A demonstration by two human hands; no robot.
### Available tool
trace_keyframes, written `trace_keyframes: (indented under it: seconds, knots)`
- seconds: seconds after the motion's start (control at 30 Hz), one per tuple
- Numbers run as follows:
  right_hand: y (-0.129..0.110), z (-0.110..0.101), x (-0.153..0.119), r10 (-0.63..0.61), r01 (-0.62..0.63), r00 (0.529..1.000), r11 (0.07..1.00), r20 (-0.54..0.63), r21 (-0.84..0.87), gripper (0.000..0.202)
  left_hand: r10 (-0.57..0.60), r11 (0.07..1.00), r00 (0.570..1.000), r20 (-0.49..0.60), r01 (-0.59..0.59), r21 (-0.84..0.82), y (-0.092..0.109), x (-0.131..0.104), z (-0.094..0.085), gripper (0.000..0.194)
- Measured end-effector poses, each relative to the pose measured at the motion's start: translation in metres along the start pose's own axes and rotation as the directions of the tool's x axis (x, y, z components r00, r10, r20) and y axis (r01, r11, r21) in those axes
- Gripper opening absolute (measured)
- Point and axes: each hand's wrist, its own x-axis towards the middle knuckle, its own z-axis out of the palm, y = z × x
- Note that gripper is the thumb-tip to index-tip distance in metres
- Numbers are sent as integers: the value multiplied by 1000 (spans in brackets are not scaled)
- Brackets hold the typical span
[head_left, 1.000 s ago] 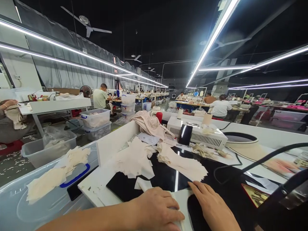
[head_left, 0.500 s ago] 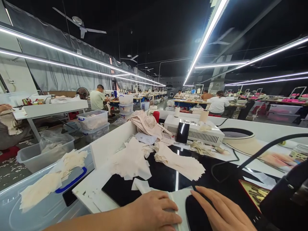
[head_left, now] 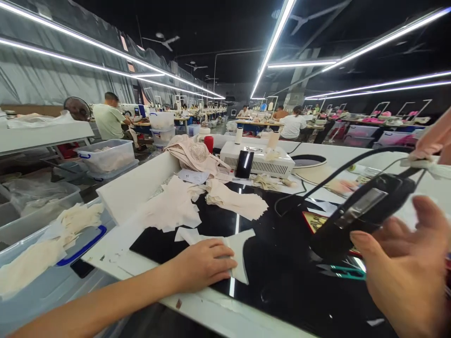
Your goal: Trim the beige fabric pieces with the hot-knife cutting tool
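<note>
My left hand lies flat on a cream fabric piece on the glossy black tabletop. The fabric has a curved cut edge on its right side. At the right, my right hand is raised with thumb and fingers apart, close behind a black handheld device with a cable. I see nothing held between its fingers. Teal-handled snips lie below the device. Behind my left hand are a cream fabric pile and a stack of cut pieces.
A phone leans on a white vented box. A small tray holds metal parts. Left of the table are plastic bins and a blue lid with fabric. Another hand shows at the right edge. People sit at machines farther back.
My right hand has left the fabric and moved right, up to the black device. My left hand stays on the fabric, which now shows more fully. The view has swung right and down.
</note>
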Motion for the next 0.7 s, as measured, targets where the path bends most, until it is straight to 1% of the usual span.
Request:
trace_keyframes:
  seconds: [0.03, 0.07, 0.1, 0.13, 0.2, 0.3, 0.37, 0.5, 0.6, 0.67, 0.7]
  knots:
    - [-7, 5, 0, 71, -70, 997, 996, 8, -50, 92, 0, 1000, 1000, 4, 0, -13, 0, 0, -2, 26]
    - [-13, 11, 0, 112, -113, 994, 992, -11, -62, 81, 0, 1000, 1000, 13, 0, -22, 1, 1, -4, 26]
    - [-19, 19, -1, 144, -144, 990, 990, -2, 5, 64, 3, 1000, 1000, 21, -2, -29, 1, 1, -5, 26]
    - [-24, 26, -3, 156, -160, 986, 984, 53, 84, 52, 6, 999, 1000, 29, -6, -32, 2, 1, -7, 26]
    - [-32, 38, -6, 108, -134, 986, 969, 130, 207, 42, 1, 1000, 999, 36, 0, -27, 4, 1, -8, 26]
    - [-39, 49, -14, 39, -91, 981, 957, 188, 275, 40, -17, 1000, 1000, 19, 17, -16, 9, 4, -8, 26]
    - [-42, 52, -22, 31, -100, 972, 951, 232, 293, 42, -23, 1000, 1000, 11, 24, -15, 14, 7, -6, 25]
    - [-49, 57, -42, 15, -136, 946, 924, 323, 356, 39, 12, 1000, 1000, -11, -12, 1, 21, 18, 2, 14]
    - [-53, 60, -57, 3, -162, 937, 890, 350, 427, 35, 66, 998, 997, -40, -65, 25, 22, 23, 9, 11]
    - [-55, 63, -64, 11, -184, 937, 866, 349, 464, 34, 68, 997, 997, -37, -67, 24, 22, 24, 11, 16]
    - [-55, 64, -68, 17, -193, 938, 855, 346, 481, 34, 48, 999, 998, -30, -47, 7, 22, 23, 11, 17]
